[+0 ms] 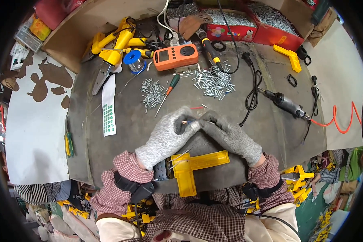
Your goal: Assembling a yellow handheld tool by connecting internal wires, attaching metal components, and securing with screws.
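On dull grey flat table [105, 151] | holding tiny thin brown-and-blue piece [185, 122], partly hidden | lying sideways, brown end left | grey-knit-gloved left hand [167, 135], grey-gloved right hand [232, 137]: fingertips bunched together around it, can't tell exact pinch

Lettering is showing beside cartoon pictures on a red cardboard box [240, 37]. A white strip [109, 94] is carrying rows of round green stickers [108, 118]; their print and markings on an orange meter [175, 58] are appearing too small to read.

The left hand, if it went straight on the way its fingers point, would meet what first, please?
Most likely the right hand, which lies just ahead of the left hand; the two may already touch, though depth is hard to judge here.
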`<state>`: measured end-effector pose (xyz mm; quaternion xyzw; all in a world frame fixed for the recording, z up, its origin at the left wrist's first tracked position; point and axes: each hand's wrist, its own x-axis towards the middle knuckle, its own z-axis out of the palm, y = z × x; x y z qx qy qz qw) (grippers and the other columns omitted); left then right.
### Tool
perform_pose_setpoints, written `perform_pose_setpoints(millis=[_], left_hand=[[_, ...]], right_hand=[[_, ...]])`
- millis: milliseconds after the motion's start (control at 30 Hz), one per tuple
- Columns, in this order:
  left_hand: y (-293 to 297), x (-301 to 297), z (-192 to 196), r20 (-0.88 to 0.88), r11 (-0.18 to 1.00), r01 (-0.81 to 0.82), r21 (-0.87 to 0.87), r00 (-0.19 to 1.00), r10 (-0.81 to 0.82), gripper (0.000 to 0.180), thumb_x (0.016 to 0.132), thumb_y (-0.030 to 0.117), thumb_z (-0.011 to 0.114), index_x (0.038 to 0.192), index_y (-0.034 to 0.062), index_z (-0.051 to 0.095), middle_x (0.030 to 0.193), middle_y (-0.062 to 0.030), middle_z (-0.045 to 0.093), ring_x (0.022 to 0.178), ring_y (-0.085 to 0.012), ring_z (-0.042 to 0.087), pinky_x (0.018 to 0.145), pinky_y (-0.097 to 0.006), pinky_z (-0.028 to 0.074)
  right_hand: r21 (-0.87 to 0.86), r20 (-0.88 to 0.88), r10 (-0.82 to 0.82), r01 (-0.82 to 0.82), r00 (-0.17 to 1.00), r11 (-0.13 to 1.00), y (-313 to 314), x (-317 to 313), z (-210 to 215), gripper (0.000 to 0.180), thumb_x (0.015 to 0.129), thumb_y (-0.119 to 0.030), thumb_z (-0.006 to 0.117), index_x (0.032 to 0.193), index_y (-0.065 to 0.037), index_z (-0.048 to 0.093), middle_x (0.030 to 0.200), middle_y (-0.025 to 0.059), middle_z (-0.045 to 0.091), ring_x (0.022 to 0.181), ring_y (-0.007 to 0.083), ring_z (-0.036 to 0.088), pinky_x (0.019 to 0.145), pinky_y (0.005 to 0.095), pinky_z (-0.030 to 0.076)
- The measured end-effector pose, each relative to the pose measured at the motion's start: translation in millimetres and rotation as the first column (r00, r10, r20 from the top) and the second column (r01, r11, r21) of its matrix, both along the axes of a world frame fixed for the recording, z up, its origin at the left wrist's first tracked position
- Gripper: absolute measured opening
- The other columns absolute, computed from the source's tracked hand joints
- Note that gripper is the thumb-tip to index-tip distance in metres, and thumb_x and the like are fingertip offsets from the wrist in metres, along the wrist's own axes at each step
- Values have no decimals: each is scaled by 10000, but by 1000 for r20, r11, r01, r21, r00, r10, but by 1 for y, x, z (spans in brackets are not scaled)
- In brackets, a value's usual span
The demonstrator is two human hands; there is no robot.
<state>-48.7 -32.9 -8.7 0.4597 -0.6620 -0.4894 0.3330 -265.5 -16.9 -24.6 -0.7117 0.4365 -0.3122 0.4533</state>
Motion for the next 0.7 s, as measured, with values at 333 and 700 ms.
perform_pose_setpoints(millis=[333, 700], left_hand=[[-24, 1, 11, 290, 1000, -7, -7, 957, 8, 204, 979, 193, 677, 969, -10, 699, 850, -53, 675, 798, -137, 608, 749, -295, 506], [-15, 11, 0, 378, 994, 35, -99, 926, 5, 159, 990, 135, 576, 1073, 10, 524, 955, -136, 606, 940, -280, 614, 868, -401, 498]], right_hand=[[-52, -151, 20, -29, 988, 998, -2, -7, 1, 306, 1010, -220, 568, 1259, -48, 611, 1100, 172, 663, 936, 295, 677, 803, 395, 546], [604, 566, -272, -167, 778, 779, -1, -4, -16, 257, 987, -185, 552, 1194, -34, 574, 988, 53, 646, 851, 123, 604, 756, 267, 502]])
